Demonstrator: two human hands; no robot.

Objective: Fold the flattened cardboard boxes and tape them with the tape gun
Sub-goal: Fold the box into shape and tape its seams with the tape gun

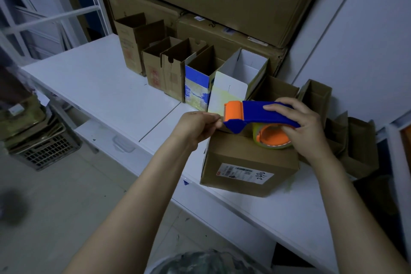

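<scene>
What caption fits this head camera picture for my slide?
Right hand grips a blue-and-orange tape gun over a labelled cardboard box; left hand pinches at the gun's front end.

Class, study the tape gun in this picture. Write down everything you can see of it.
The tape gun is blue plastic, with an orange roller at its front and an orange hub carrying a roll of clear, yellowish tape. It lies roughly level, front pointing left, held over a closed cardboard box on the white table. The right hand grips its handle and roll from above. The left hand pinches at its front edge.
</scene>
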